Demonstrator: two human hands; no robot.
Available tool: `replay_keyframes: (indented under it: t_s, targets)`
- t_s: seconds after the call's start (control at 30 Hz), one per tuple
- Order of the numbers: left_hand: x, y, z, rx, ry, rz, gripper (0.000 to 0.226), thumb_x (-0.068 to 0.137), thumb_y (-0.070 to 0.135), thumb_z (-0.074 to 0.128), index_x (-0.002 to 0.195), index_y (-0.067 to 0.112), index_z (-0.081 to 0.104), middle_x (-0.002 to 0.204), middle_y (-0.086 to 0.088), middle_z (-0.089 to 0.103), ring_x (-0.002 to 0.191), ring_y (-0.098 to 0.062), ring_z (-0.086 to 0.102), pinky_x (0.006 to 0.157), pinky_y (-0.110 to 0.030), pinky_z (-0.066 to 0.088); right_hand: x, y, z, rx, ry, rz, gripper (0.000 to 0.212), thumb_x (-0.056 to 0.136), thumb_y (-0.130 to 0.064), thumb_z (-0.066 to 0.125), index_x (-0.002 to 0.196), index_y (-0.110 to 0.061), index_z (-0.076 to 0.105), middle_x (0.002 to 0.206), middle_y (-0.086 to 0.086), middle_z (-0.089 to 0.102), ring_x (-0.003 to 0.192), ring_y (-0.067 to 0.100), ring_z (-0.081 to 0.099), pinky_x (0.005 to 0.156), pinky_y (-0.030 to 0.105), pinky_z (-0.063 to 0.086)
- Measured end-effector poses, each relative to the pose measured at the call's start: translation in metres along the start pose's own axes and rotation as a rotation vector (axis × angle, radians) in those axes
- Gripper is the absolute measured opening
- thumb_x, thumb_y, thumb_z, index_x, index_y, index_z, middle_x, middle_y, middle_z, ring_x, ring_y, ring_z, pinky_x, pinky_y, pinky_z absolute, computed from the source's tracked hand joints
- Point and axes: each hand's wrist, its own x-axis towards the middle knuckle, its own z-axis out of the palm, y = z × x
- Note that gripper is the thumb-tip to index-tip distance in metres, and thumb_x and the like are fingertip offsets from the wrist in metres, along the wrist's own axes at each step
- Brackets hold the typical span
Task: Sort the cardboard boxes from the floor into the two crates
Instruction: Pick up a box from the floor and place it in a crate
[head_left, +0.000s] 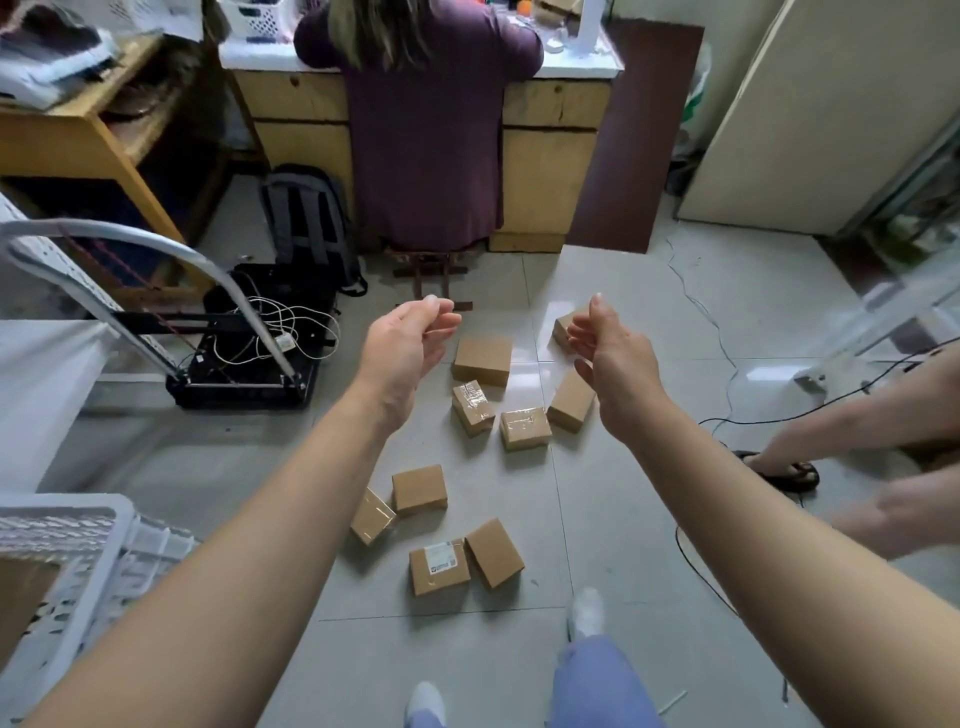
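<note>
Both hands out over the floor, holding nothing: left hand (410, 343) and right hand (615, 369) loosely curled. Cardboard boxes (483, 359) scattered mid-floor, none sorted. White crate (78, 561) at my left. Best to stoop and grip the nearest, labelled box (439, 566) across its long sides.

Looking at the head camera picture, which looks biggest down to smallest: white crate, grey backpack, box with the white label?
1. white crate, but it is nearest the camera and cut off, so unsure
2. backpack
3. labelled box
</note>
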Motion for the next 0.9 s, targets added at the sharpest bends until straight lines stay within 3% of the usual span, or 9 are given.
replay_keyframes:
  t_s: [0.2,0.37,0.53,0.73,0.9]
  targets:
    - [0.073,-0.003,0.074,-0.070,0.038,0.013,0.022,0.098,0.025,0.045,0.095,0.015,0.065,0.099,-0.003,0.067,0.100,-0.015,0.063,0.082,-0.024,0.049,0.099,-0.021,-0.035,-0.021,-0.050,-0.006,0.037,0.096,-0.048,0.045,0.095,-0.015,0.063,0.102,0.002,0.064,0.107,0.021,0.061,0.105,0.043,0.043]
    - [0.137,-0.019,0.156,-0.119,0.125,-0.041,0.024,0.098,0.026,0.044,0.093,0.017,0.065,0.096,-0.001,0.067,0.101,-0.017,0.062,0.091,-0.030,0.046,0.200,-0.039,-0.086,-0.090,-0.090,0.040,0.043,0.095,-0.050,0.046,0.105,-0.013,0.065,0.107,0.002,0.066,0.105,0.018,0.061,0.103,0.041,0.044]
    - [0.183,-0.035,0.207,-0.144,0.196,-0.083,0.024,0.098,0.026,0.044,0.091,0.017,0.066,0.094,-0.001,0.068,0.097,-0.017,0.062,0.091,-0.033,0.046,0.283,-0.048,-0.117,-0.145,-0.115,0.097,0.038,0.094,-0.053,0.047,0.089,-0.019,0.064,0.096,-0.001,0.065,0.096,0.017,0.061,0.080,0.029,0.049]
    - [0.231,-0.049,0.215,-0.115,0.242,-0.132,0.024,0.099,0.025,0.043,0.092,0.016,0.064,0.095,-0.002,0.066,0.097,-0.018,0.061,0.092,-0.033,0.045,0.343,-0.031,-0.115,-0.181,-0.128,0.158,0.042,0.094,-0.052,0.045,0.105,-0.015,0.063,0.105,0.000,0.064,0.106,0.018,0.061,0.097,0.035,0.046]
    - [0.279,-0.053,0.199,-0.135,0.274,-0.168,0.022,0.098,0.025,0.044,0.092,0.016,0.064,0.094,-0.003,0.066,0.098,-0.019,0.061,0.096,-0.034,0.044,0.378,-0.024,-0.085,-0.234,-0.152,0.199,0.039,0.095,-0.051,0.045,0.100,-0.016,0.062,0.102,0.000,0.064,0.105,0.017,0.061,0.102,0.039,0.043]
